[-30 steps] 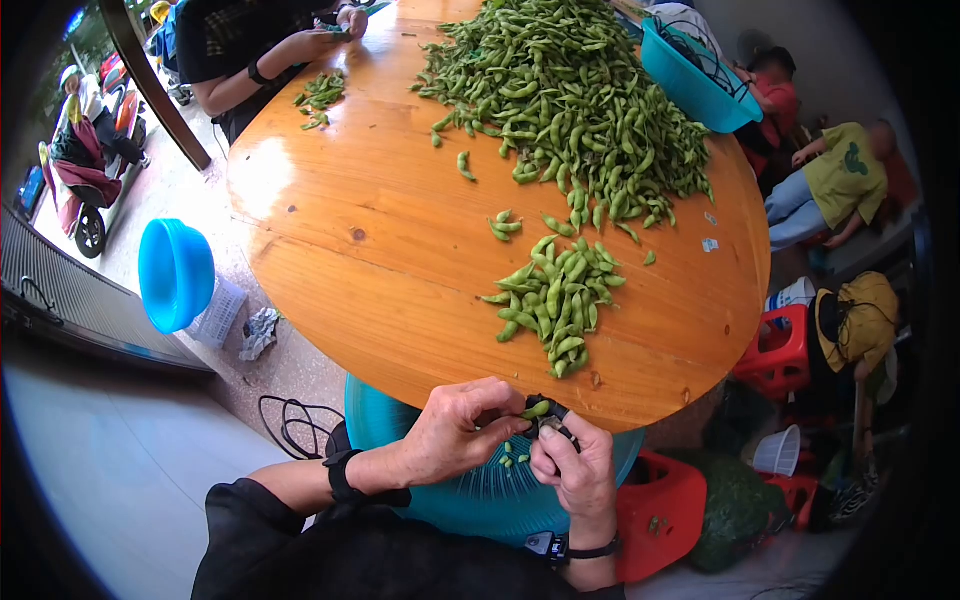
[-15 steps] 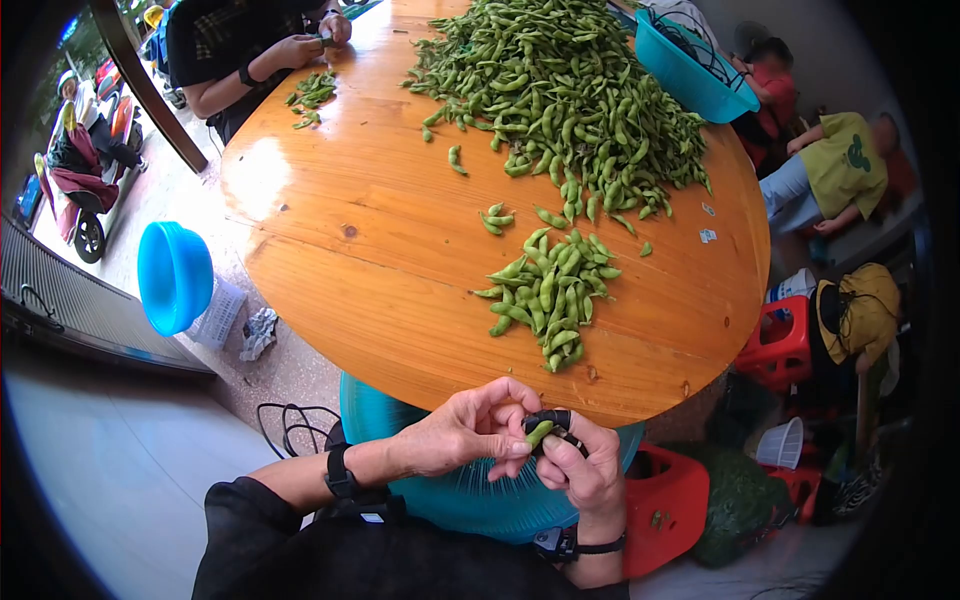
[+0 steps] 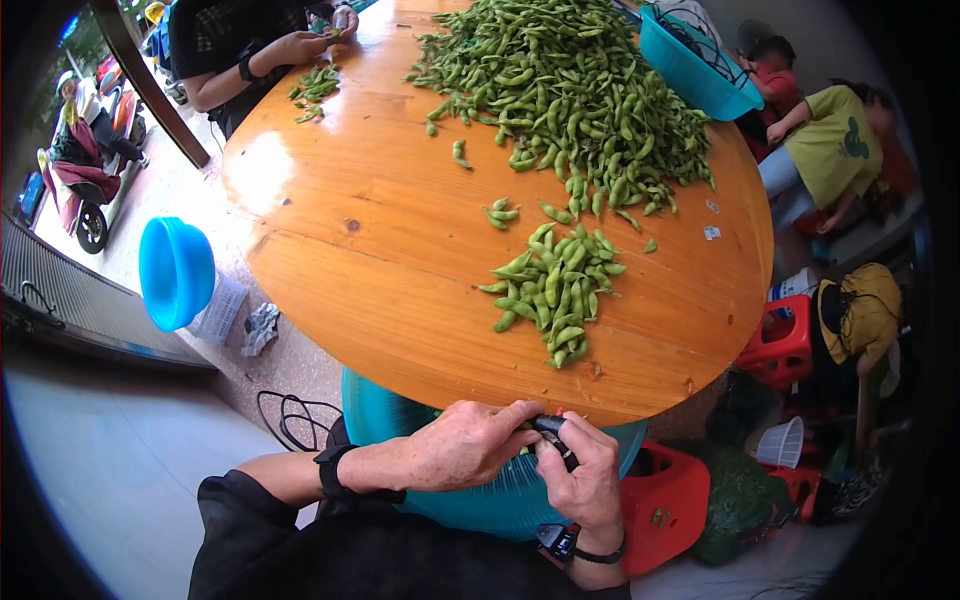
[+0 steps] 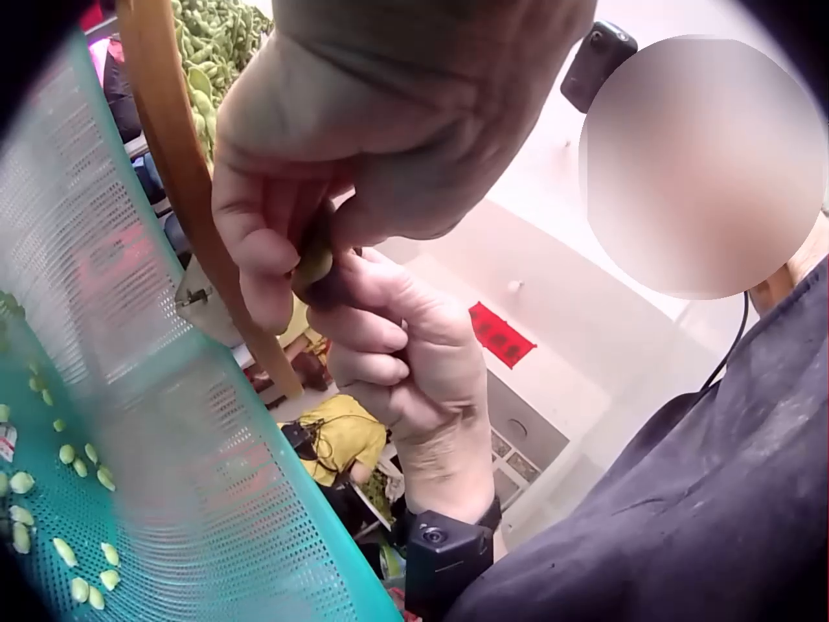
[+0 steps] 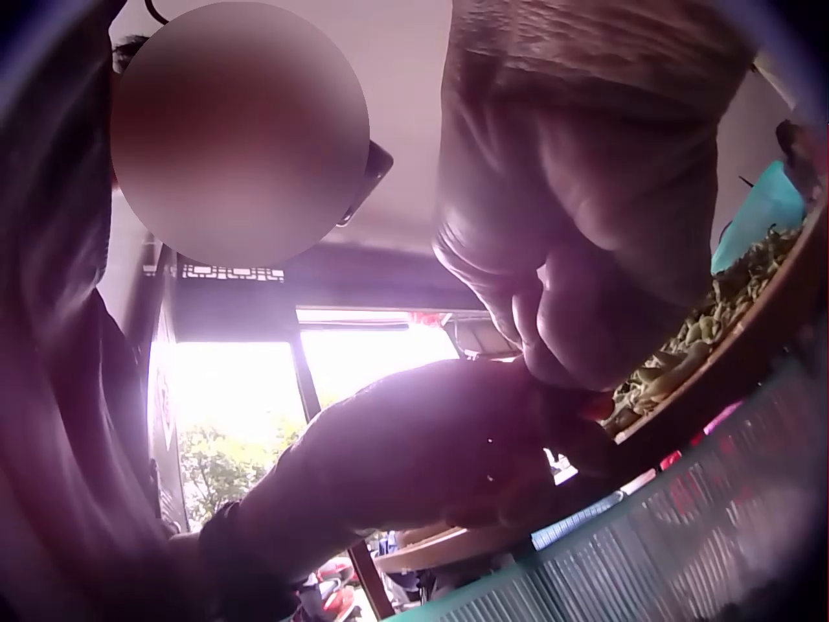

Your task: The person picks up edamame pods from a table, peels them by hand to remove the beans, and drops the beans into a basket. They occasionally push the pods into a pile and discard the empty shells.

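Your left hand (image 3: pixel 468 443) and right hand (image 3: pixel 583 478) meet just below the near edge of the round wooden table (image 3: pixel 380 270), above the teal mesh basket (image 3: pixel 500 495) in your lap. Your left fingers (image 4: pixel 266 253) are curled and pinch a green edamame pod (image 4: pixel 312 266) between thumb and fingertips, as the left wrist view shows. Your right fingers (image 4: pixel 376 340) are curled tight around a small dark tool (image 3: pixel 553 428) pressed against the same pod; what the tool is cannot be told. Shelled beans (image 4: pixel 65 454) lie scattered on the basket's mesh. On the table, a small heap of pods (image 3: pixel 555 290) sits near you, right of centre, and a large pile of pods (image 3: pixel 570 95) covers the far right part. At the far left edge, another person's hands (image 3: pixel 300 40) work beside a few pods (image 3: pixel 312 88).
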A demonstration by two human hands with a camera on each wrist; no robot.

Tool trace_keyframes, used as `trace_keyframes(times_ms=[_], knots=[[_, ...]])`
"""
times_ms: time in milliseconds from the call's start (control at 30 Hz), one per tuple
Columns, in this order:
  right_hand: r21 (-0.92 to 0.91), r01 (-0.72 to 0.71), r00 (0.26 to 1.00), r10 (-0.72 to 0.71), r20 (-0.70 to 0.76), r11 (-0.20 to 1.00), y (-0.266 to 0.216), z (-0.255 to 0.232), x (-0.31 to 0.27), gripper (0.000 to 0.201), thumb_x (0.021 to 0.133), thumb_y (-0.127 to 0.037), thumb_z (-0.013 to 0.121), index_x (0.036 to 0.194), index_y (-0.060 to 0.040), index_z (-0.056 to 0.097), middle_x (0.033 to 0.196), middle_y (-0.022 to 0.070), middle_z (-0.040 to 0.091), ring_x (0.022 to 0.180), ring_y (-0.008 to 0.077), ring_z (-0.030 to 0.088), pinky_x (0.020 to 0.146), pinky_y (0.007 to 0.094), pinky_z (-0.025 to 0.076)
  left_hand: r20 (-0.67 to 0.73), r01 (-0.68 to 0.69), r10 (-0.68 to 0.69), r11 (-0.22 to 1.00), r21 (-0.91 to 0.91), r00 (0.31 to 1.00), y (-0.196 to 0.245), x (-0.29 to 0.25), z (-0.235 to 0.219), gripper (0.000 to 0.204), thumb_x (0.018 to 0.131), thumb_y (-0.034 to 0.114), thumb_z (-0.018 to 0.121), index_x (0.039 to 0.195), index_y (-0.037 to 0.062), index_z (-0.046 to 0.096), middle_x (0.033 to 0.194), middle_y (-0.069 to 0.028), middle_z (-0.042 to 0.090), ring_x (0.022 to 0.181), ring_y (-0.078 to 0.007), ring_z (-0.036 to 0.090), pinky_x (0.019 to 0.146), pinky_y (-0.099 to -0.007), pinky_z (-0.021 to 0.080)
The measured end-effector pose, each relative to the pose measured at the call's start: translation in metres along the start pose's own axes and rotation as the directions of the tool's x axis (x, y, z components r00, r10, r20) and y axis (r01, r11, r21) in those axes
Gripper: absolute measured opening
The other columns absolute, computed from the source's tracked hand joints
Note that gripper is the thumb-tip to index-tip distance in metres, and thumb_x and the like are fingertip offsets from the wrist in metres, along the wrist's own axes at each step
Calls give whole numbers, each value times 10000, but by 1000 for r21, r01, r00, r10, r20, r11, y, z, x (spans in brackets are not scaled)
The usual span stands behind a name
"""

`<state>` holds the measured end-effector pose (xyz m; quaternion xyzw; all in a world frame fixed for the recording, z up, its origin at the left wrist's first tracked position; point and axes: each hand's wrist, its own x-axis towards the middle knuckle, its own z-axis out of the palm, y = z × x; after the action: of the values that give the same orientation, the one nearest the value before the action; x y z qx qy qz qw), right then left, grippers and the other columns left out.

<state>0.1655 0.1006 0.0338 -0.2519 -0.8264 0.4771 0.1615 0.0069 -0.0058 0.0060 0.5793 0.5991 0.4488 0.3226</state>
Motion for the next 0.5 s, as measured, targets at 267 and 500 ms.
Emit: trace_keyframes(times_ms=[267, 500], knots=[[-8, -18, 1000, 18, 0, 1000, 2, -1, 1, 85, 818, -13, 644, 893, 26, 632, 795, 164, 596, 690, 340, 622, 599, 386, 490, 8, -47, 46, 999, 4, 999, -3, -2, 1, 329, 917, 39, 574, 1221, -37, 472, 742, -241, 637, 716, -437, 653, 591, -493, 518], [90, -100, 985, 111, -131, 991, 0, 5, -4, 153, 849, -19, 612, 986, 36, 654, 763, 120, 589, 607, 222, 598, 557, 325, 471, 116, 219, -186, 799, -560, 976, -2, -1, -2, 322, 1028, 112, 479, 1314, -1, 384, 888, -180, 662, 770, -260, 695, 670, -373, 556]])
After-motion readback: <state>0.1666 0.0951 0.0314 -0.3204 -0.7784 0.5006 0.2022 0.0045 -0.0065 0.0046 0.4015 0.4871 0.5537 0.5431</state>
